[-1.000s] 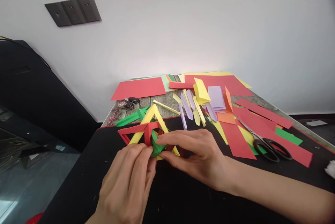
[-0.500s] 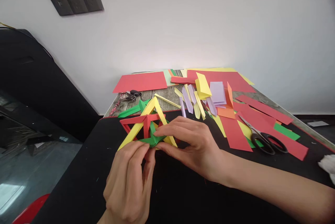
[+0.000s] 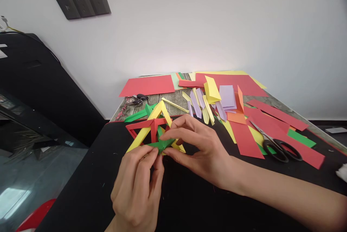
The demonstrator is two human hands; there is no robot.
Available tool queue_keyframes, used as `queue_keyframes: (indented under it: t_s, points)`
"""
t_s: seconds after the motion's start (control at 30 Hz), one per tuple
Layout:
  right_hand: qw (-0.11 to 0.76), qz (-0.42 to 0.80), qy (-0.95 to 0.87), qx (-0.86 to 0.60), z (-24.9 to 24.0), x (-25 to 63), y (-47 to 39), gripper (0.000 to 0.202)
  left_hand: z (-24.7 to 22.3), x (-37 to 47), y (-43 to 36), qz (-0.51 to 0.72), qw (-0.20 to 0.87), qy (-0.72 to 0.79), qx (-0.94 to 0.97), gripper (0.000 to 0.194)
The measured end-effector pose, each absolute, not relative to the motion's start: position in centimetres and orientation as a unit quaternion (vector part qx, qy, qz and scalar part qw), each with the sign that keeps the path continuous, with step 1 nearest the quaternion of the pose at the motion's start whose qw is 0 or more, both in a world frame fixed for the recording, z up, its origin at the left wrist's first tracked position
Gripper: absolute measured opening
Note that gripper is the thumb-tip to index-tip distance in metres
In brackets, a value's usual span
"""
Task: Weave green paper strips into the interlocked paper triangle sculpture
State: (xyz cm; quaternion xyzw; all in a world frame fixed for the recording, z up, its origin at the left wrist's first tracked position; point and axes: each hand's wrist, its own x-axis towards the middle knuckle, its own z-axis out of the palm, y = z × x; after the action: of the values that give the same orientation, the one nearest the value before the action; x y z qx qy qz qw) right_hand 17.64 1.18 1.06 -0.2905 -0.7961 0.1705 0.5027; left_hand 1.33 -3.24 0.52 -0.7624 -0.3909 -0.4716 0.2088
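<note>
A folded-paper frame of yellow point(image 3: 139, 140), red point(image 3: 153, 129) and green strips stands on the black mat in front of me. At its near corner, my left hand point(image 3: 138, 185) pinches the green folded piece point(image 3: 162, 144) between thumb and fingers. From the right, my right hand point(image 3: 199, 149) pinches the same green piece, its fingertips close to the left ones. My fingers hide part of the joint. Another green folded strip point(image 3: 135, 115) lies behind the frame, beside a thin pale yellow strip point(image 3: 175, 105).
Black-handled scissors point(image 3: 273, 146) lie on red strips point(image 3: 245, 140) at the right. Purple and yellow folded strips point(image 3: 195, 103) lie behind my right hand. Red sheets point(image 3: 151, 85) are at the back, with small black-handled scissors point(image 3: 139, 98) nearby. A red object point(image 3: 35, 217) is at lower left.
The view has shifted slightly, so everything appears a little further right. The fingers of my right hand are bent slightly more; both hands still grip the green piece.
</note>
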Motion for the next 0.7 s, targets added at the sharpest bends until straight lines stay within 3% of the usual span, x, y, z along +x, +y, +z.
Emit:
queue_keyframes:
  t_s: [0.7]
  points:
    - [0.497, 0.212, -0.794, -0.279, 1.64, 17.28, 0.73, 0.018, 0.62, 1.58, -3.25, -0.481, 0.196, -0.376, -0.767, 0.020]
